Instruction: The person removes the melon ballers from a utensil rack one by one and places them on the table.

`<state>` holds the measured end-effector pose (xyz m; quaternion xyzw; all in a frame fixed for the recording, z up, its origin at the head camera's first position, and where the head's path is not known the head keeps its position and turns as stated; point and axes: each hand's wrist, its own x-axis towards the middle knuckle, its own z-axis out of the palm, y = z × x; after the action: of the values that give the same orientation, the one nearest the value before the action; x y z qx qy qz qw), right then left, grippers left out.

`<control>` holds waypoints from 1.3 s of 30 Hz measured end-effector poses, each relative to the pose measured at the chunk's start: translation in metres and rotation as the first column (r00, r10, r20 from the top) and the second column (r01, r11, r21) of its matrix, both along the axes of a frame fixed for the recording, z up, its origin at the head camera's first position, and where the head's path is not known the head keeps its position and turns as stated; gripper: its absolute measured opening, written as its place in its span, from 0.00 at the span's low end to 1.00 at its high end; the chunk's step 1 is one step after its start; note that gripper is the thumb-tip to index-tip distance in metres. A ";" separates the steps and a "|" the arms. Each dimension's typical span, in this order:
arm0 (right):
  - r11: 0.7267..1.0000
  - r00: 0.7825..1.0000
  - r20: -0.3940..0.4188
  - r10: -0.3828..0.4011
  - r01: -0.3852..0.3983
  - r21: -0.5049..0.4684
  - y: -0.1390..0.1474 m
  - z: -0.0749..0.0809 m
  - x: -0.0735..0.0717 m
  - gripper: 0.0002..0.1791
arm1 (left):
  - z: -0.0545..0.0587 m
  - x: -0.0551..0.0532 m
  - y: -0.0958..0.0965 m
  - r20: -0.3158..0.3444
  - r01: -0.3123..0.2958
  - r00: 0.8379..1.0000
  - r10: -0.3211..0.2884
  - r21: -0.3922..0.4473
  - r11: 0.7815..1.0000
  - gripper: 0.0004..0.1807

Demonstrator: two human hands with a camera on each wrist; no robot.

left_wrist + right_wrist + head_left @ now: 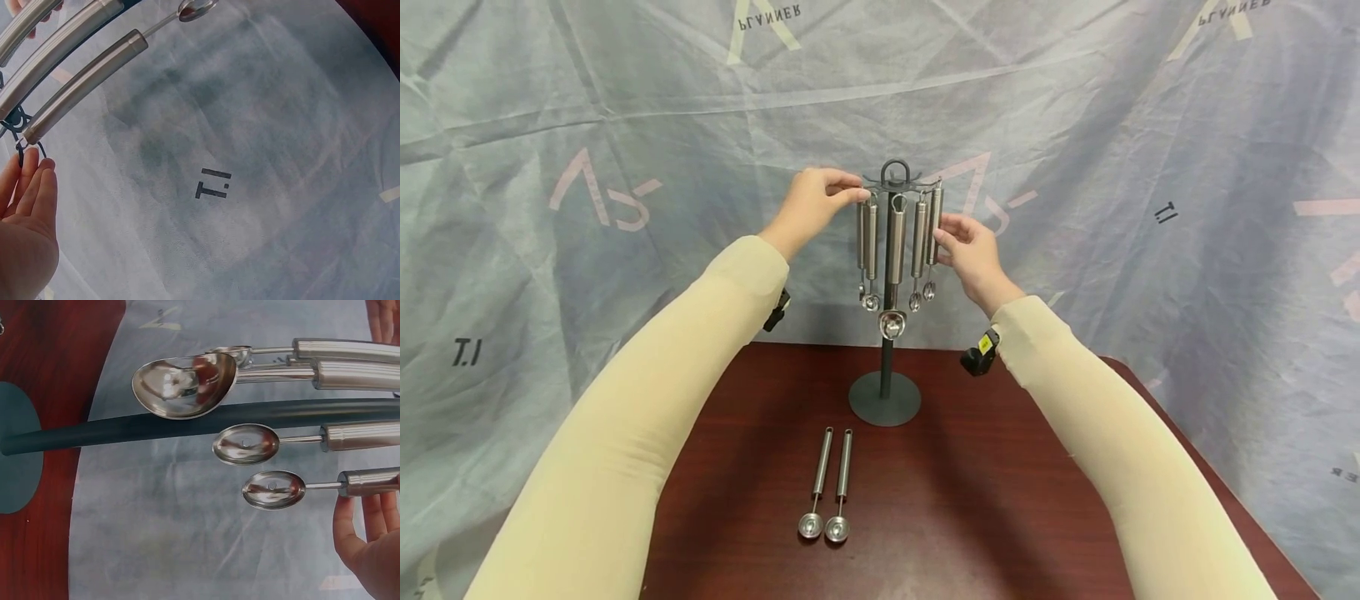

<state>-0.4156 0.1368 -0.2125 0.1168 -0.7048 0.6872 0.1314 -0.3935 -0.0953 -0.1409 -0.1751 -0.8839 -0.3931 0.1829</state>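
A dark metal rack (pixel 886 354) stands upright on a round base, with several steel-handled spoons hanging round its top. My left hand (pixel 816 204) is at the rack's left side, thumb and fingertips pinching a hook end beside a hanging spoon's ring; the left wrist view shows this hook (pixel 20 153) at the fingertips. On the opposite side, my right hand (pixel 973 254) holds the handle of the outermost right spoon (pixel 935 225), whose oval bowl (pixel 273 490) points down. A larger scoop (pixel 892 323) hangs at the front between the hands.
Two steel spoons with round bowls, a left one (pixel 810 525) and a right one (pixel 837 529), lie side by side on the reddish-brown table (pixel 1000 500) in front of the base. A grey printed cloth (pixel 662 100) hangs behind the table.
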 end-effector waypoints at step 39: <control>0.992 0.992 0.082 -0.095 0.101 -0.073 0.016 -0.025 0.015 0.20 | 0.013 -0.007 0.001 0.061 0.043 0.997 -0.037 -0.106 0.993 0.35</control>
<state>-0.4002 0.1527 -0.2375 0.0499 -0.6875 0.7104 0.1418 -0.4000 -0.0940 -0.1278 -0.1908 -0.9051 -0.3536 0.1391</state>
